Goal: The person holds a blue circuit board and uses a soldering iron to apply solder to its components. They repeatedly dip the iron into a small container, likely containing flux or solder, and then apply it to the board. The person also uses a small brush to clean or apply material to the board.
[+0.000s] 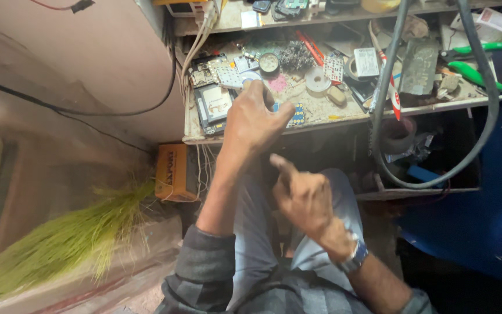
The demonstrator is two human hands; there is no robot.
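Small blue circuit board [295,114] lies on the cluttered surface [321,110], just beside the left hand [254,119], whose fingers curl loosely over it, pinching nothing I can make out. The right hand [303,197] hovers above the lap, fingers half-closed and empty. Loose parts crowd the board; a careless sweep could likely knock them off the edge.
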